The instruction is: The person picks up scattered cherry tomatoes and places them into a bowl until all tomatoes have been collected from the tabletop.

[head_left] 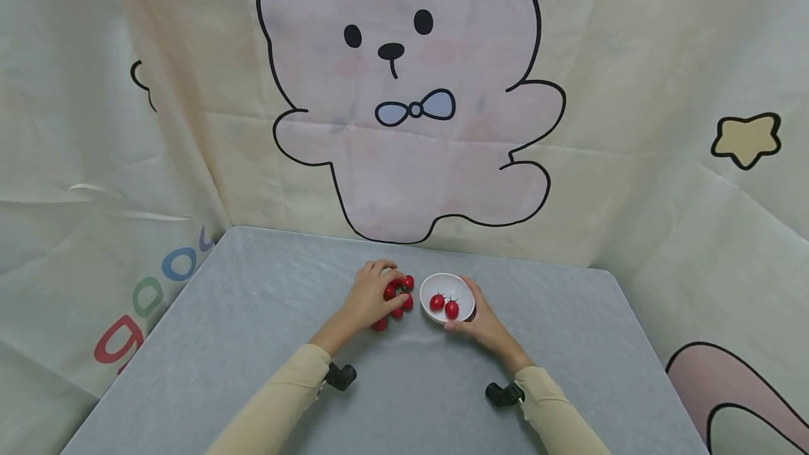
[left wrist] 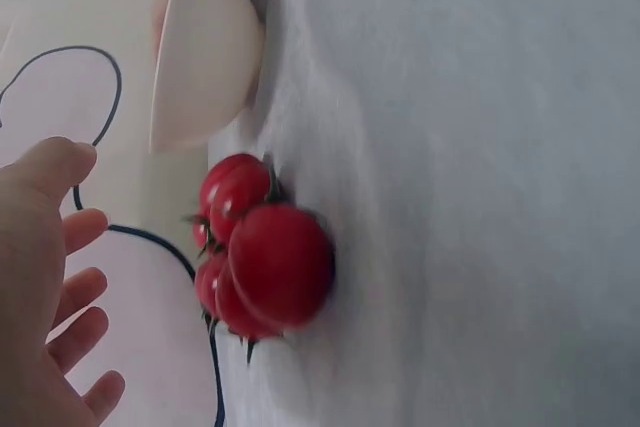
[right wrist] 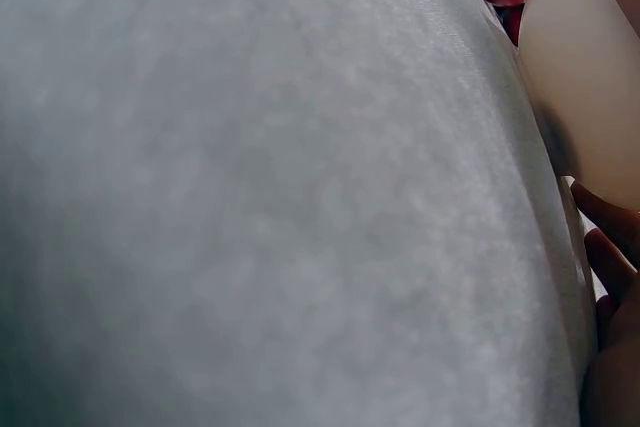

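Head view: my left hand [head_left: 369,295], fingers apart, hovers over tomatoes [head_left: 407,302] toward the tabletop's [head_left: 265,307] far edge; my right hand [head_left: 487,323] grips the bowl [head_left: 447,285] alongside. A careless nudge could roll tomatoes away.

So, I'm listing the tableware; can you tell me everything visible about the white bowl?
The white bowl is round and plain, with a thin rim and smooth-looking curved walls, perhaps plastic or ceramic. It is roughly upright, on or just above the gray cloth, right of a cherry tomato cluster. Two cherry tomatoes lie inside. The right hand grips its right side, thumb at the near rim.
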Demonstrator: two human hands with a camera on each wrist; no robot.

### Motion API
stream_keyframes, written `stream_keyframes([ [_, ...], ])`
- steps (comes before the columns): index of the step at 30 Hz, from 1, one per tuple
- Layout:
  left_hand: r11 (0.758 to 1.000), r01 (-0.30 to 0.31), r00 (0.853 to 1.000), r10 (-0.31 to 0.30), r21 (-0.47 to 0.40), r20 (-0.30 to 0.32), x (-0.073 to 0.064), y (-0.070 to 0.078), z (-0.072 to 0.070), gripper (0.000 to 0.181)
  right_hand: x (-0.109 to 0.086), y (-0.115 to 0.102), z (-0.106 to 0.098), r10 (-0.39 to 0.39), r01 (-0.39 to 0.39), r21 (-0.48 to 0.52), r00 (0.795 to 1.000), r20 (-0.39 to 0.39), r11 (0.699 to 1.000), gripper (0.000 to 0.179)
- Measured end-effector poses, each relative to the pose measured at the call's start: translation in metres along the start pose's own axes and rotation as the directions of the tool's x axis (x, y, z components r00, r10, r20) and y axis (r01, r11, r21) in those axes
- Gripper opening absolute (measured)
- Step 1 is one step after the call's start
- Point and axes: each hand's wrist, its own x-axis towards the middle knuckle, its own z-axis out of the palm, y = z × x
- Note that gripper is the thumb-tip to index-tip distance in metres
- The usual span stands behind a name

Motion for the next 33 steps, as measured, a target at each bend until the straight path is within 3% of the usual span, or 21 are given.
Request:
stream_keyframes([
  [7,0.997,0.020,1.000,-0.018,0.077,-0.019,-0.019,-0.010,-0.008,0.037,0.001,0.001,-0.002,0.016,-0.016,-0.020,1.000,-0.003,1.000,0.109],
  [16,0.988,0.084,0.996,-0.079,0.133,-0.039,-0.046,-0.018,0.002,0.037,0.001,0.000,0.000,0.023,-0.023,-0.003,1.000,0.004,1.000,0.108],
  [23,0.982,0.138,0.989,-0.130,0.128,-0.068,-0.057,-0.019,0.007,0.040,0.000,0.000,0.000,0.044,-0.044,-0.031,0.999,0.005,0.999,0.108],
  [33,0.973,0.154,0.988,-0.146,0.172,-0.056,-0.070,-0.014,0.014,0.041,-0.001,0.000,0.000,0.035,-0.035,-0.046,0.999,0.001,0.998,0.109],
])
